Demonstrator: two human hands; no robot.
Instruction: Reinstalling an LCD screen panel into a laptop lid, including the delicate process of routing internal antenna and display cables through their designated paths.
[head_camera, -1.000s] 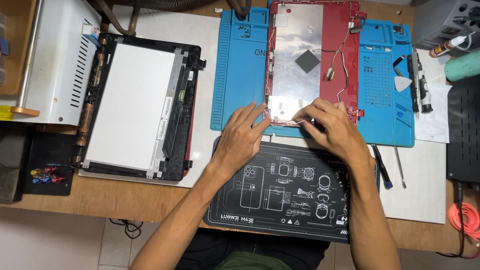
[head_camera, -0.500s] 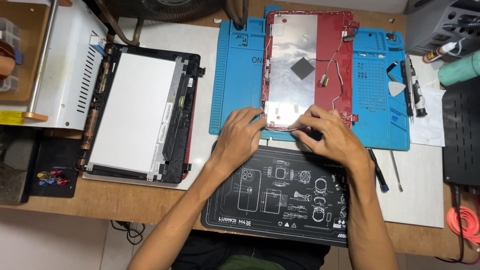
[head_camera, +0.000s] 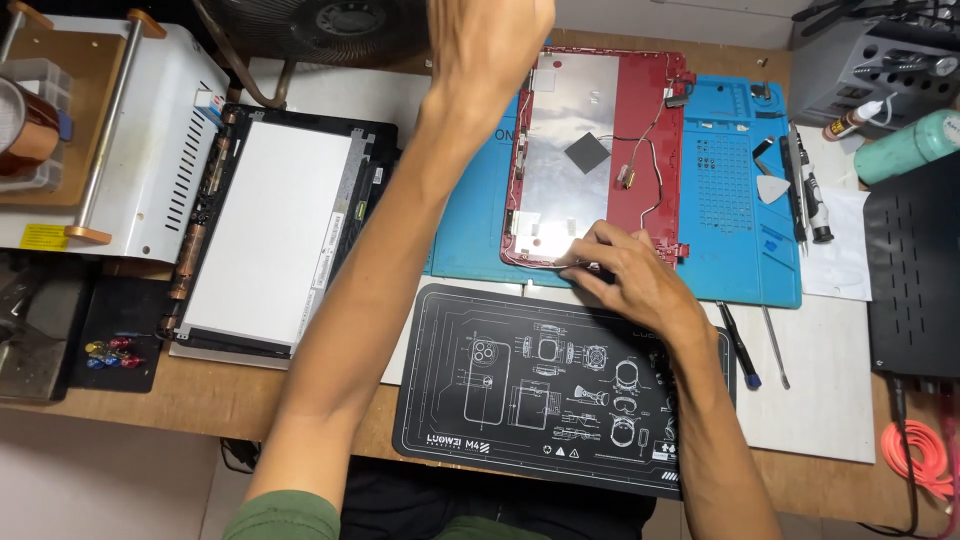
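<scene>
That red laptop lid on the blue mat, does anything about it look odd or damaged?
The red laptop lid lies open with no screen, its silver foil and loose thin wires exposed. The right hand touches its lower edge. The screen panel lies apart, at the left.

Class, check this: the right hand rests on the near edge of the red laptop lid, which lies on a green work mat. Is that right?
One detail is wrong: the work mat is blue, not green. The head view shows the right hand resting on the near edge of the red laptop lid.
</scene>
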